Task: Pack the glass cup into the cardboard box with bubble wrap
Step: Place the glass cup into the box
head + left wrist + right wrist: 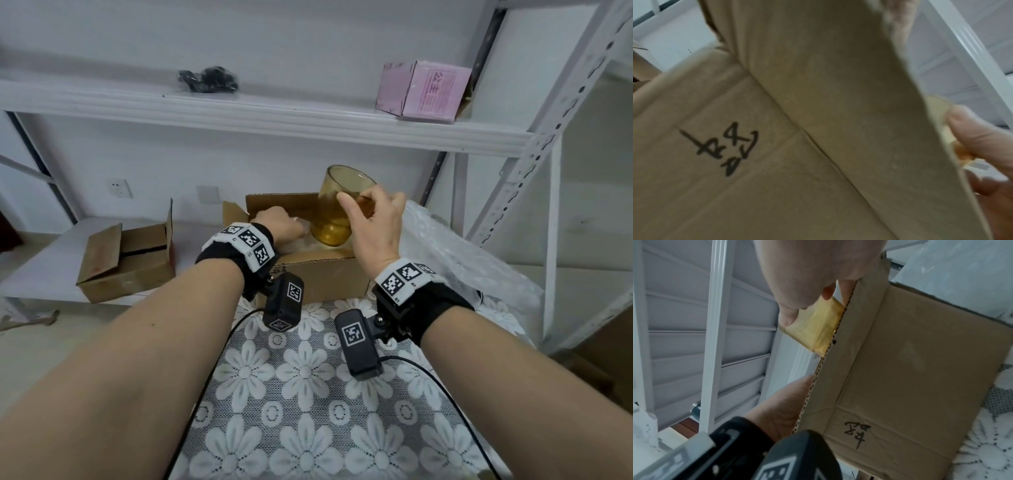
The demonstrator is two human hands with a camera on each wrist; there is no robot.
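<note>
Over the open cardboard box [318, 274] our right hand [373, 226] grips the amber glass cup [339, 205], poised to lower it — while our left hand [277, 228] reaches inside, seemingly flattening bubble wrap [455, 253]; its grip we cannot tell.

White metal shelving [260, 116] against a pale wall [239, 31], seemingly daylit.

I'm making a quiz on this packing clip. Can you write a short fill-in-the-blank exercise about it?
1. The amber glass cup is held by the person's ____ hand.
2. The left hand reaches into the open brown ____ box.
3. A pink box sits on the ____ shelf.

Missing words: right; cardboard; upper
</note>
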